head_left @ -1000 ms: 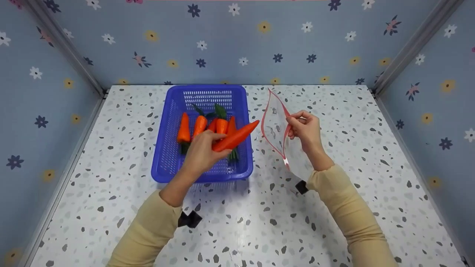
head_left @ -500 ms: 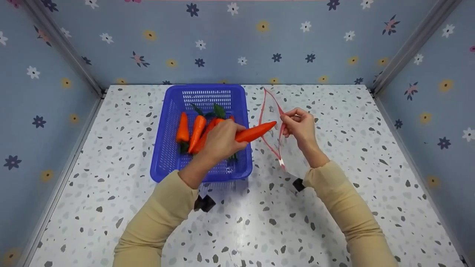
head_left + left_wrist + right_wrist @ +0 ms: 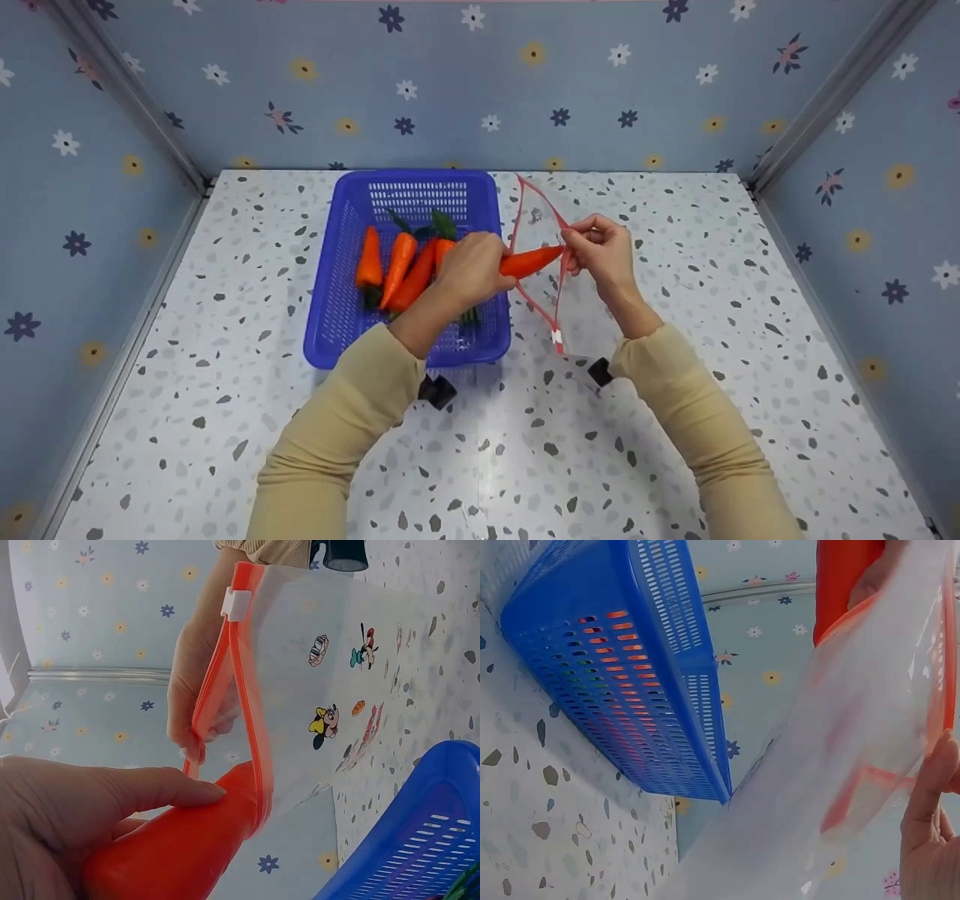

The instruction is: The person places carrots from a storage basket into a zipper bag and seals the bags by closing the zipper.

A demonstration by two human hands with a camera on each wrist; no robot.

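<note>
My left hand (image 3: 474, 268) grips a carrot (image 3: 534, 261) by its thick end, and the tip reaches into the mouth of a clear zip bag (image 3: 300, 682). In the left wrist view the carrot crosses the bag's red rim, with the thumb along its top. The bag's mouth gapes, with a white slider (image 3: 236, 604) at one end of the red strip. My right hand (image 3: 604, 251) pinches the far side of that rim between thumb and fingers. Cartoon figures are printed on the bag. Several more carrots (image 3: 401, 262) lie in the blue basket.
The blue plastic basket (image 3: 319, 300) with slotted walls stands left of the bag, below my left forearm. Green leaves (image 3: 442, 223) show among its carrots. Flowered panels (image 3: 480, 90) enclose the speckled table (image 3: 487, 442) at the back and sides.
My left hand has carried the carrot rightward from above the basket to the bag, and its tip has entered the mouth. My right hand has shifted the bag slightly left.
</note>
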